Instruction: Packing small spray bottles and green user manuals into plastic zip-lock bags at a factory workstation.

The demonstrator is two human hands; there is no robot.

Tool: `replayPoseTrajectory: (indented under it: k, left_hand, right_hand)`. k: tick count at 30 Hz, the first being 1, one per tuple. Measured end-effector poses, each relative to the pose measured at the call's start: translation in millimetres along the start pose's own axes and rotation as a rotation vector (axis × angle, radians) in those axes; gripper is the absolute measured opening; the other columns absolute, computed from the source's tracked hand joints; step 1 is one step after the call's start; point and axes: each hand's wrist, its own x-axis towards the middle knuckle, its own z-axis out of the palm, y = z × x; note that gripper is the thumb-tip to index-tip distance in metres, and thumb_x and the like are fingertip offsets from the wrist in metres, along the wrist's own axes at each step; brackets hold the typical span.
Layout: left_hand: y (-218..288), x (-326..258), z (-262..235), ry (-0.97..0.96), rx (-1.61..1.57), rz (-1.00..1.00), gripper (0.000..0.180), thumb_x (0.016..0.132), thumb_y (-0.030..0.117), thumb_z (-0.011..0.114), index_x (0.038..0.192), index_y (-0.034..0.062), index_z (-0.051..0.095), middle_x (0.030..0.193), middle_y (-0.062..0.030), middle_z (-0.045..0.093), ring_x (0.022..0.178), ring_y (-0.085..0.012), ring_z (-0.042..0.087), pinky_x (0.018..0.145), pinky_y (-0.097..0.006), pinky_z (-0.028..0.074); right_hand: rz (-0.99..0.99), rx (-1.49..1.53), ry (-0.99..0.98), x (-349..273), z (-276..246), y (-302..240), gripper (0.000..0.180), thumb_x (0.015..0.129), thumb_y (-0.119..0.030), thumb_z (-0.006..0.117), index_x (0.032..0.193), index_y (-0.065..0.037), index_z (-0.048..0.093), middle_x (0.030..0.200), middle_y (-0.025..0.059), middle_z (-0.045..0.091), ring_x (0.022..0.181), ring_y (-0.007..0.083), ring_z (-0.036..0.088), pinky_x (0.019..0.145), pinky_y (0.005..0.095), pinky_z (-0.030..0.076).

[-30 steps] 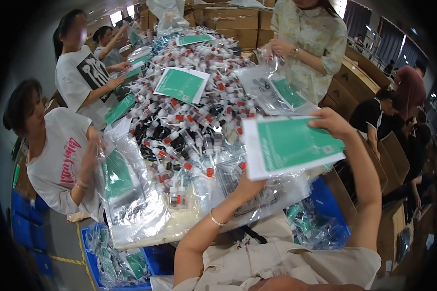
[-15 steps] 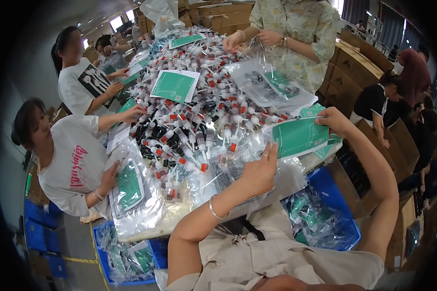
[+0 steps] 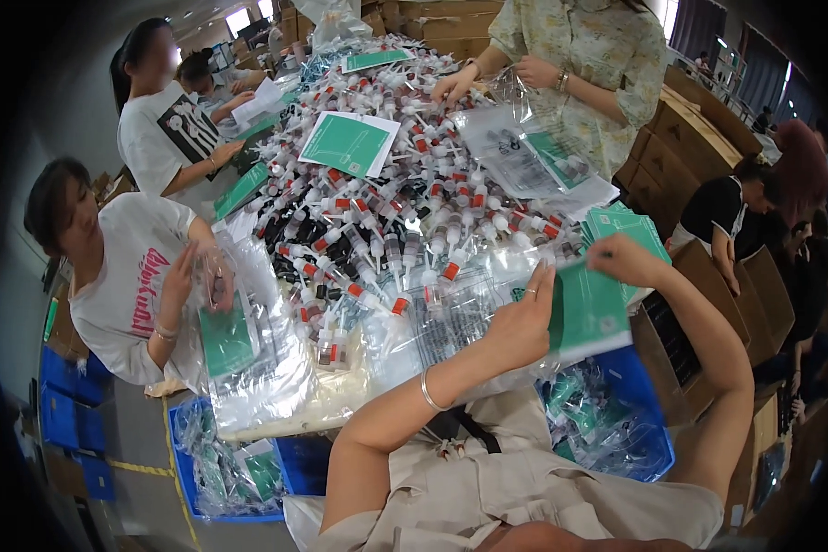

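Note:
A green leaflet (image 3: 591, 308) with a white border tilts between my hands above the near table edge. My right hand (image 3: 630, 260) is closed, pinching its upper edge. My left hand (image 3: 524, 322) is closed at its left edge, fingers long and pressed together, thumb hidden. Under and beside my left hand lie clear plastic bags (image 3: 451, 313). Just beyond my right hand is a fanned stack of green leaflets (image 3: 630, 228). A large heap of small clear bottles (image 3: 405, 212) with white nozzles and red bands covers the table ahead.
Blue bins with bagged items stand below the table, one at the right (image 3: 630, 377) and another at the left (image 3: 304, 465). A co-worker at the left handles a clear bag (image 3: 248, 322). Another person's hands work across the heap. Cardboard boxes (image 3: 699, 322) stand at the right.
The leaflet has swung lower and tilted, and my right hand has come down and left with it. My left hand has shifted slightly right. The left co-worker has raised a bag.

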Motion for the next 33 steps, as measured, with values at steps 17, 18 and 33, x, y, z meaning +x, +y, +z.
replayPoseTrajectory:
  k: [17, 18, 33]
  left_hand:
    - [-12, -4, 20, 0.122, -0.364, 0.057, 0.086, 0.069, -0.002, 0.047, 0.143, -0.0022, 0.003, 0.148, -0.0266, 0.010, 0.122, -0.0447, 0.039, 0.085, -0.041, 0.047]
    - [-5, -4, 11, 0.052, -0.516, 0.016, 0.085, 0.071, -0.002, 0.046, 0.143, -0.0023, 0.002, 0.149, -0.0265, 0.009, 0.135, -0.0406, 0.021, 0.092, -0.037, 0.043]
    - [-4, 10, 52, 0.263, -0.680, 0.108, 0.084, 0.074, -0.003, 0.046, 0.145, 0.0011, 0.002, 0.150, -0.0240, 0.010, 0.126, -0.0312, 0.040, 0.080, -0.029, 0.043]
  right_hand:
    - [0.349, 0.343, -0.044, 13, 37, 38, 0.016, 0.086, -0.013, 0.060, 0.096, -0.002, 0.066, 0.078, 0.0024, 0.063, 0.066, 0.0076, 0.057, 0.057, 0.0246, 0.047]
    - [0.141, 0.230, -0.104, 10, 39, 38, 0.016, 0.086, -0.013, 0.060, 0.096, -0.002, 0.066, 0.077, 0.0009, 0.062, 0.065, 0.0055, 0.056, 0.055, 0.0231, 0.046]
    - [0.390, 0.406, -0.125, 9, 50, 3, 0.018, 0.089, -0.013, 0.058, 0.099, 0.000, 0.064, 0.066, 0.0014, 0.060, 0.048, 0.0066, 0.051, 0.042, 0.0229, 0.041]
